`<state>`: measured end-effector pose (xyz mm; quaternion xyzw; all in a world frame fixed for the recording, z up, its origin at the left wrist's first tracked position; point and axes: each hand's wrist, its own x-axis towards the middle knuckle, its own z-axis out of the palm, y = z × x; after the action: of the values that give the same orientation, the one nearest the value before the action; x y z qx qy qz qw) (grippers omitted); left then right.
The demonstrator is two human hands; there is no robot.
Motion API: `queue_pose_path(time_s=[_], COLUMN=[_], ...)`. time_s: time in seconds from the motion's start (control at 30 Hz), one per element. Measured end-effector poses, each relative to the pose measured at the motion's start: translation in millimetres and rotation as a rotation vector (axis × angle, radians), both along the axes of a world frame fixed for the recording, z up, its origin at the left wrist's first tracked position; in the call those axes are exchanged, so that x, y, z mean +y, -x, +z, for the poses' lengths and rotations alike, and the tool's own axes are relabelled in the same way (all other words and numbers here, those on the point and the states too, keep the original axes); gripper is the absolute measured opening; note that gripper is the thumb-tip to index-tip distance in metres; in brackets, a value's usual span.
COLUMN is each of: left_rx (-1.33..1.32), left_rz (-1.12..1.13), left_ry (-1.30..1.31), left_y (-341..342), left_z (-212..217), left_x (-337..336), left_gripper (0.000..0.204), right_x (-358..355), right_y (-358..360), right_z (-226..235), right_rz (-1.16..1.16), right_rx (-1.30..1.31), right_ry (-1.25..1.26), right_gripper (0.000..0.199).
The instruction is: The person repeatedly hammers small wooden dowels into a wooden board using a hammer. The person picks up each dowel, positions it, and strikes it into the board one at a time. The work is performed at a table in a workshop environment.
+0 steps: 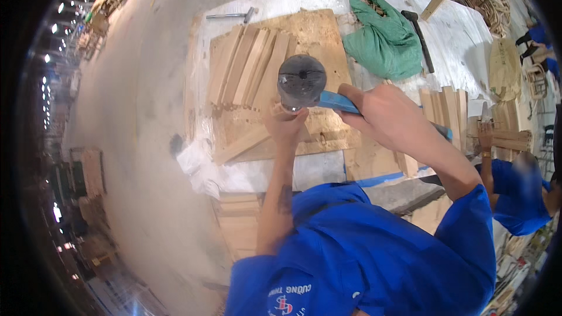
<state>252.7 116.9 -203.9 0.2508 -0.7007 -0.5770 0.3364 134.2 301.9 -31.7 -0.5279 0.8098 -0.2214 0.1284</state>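
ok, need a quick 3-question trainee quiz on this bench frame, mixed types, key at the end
1. True or false: the right hand grips the blue handle of the mallet.
2. The left hand is on: A) the green bag B) a wooden piece under the mallet head C) the black hammer
3. Fill in: the fanned wooden slats lie on a ___ board.

Key: 1 true; 2 B; 3 plywood
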Motion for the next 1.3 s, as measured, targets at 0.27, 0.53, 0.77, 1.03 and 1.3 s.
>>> queue_pose_path(time_s=[0.27, 0.53, 0.77, 1.03, 1.3], left_rx=[0.075, -0.096, -0.042, 0.083, 0.057], left_rz=[0.014, -0.078, 0.069, -0.021, -0.097], left_ry=[-0.053, 0.607, 0.215, 0.073, 0.124], left_y=[23.6, 27.9, 7.5, 2.6, -1.4], left_z=[11.8, -29.5, -26.4, -22.3, -20.4], left_x=[37.0, 2.8, -4.8, -11.3, -6.0], left_gripper=[0.011, 0.028, 0.015, 0.019, 0.017], right_x=[12.3, 5.6, 7.3, 0.8, -5.5], right_y=[11.7, 9.3, 2.4, 4.1, 11.5], right_z=[10.5, 7.0, 18.2, 34.0, 9.3], right_rz=[-0.046, 0.055, -0.042, -0.224, 0.118], right_rx=[-0.053, 0.123, -0.095, -0.221, -0.118], right_ry=[-0.1, -0.062, 0.22, 0.325, -0.005], right_gripper=[0.032, 0.027, 0.028, 0.042, 0.041])
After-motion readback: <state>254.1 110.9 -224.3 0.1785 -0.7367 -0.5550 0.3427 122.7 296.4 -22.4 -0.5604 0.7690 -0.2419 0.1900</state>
